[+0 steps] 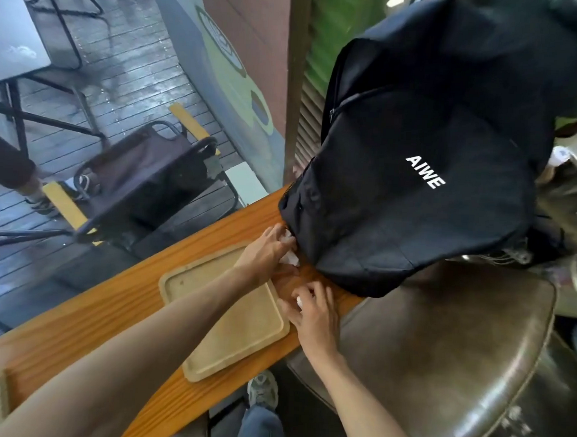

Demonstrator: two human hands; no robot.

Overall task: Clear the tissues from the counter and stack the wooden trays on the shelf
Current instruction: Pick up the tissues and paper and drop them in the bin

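Both hands gripping tissues: left hand on wad, right hand on scrap; black backpack crowds fingertips, wooden tray under left wrist.

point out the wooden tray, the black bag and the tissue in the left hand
wooden tray [241, 329]: head view, bare middle of its floor
black bag [398, 197]: head view, front panel beside the white lettering
tissue [290, 259]: head view, crumpled white part below the left hand's fingers

A café window seat, by the look of it.
A wooden counter ran along the glass; beyond it stood a folding chair on wet decking, and beside it a leather stool.
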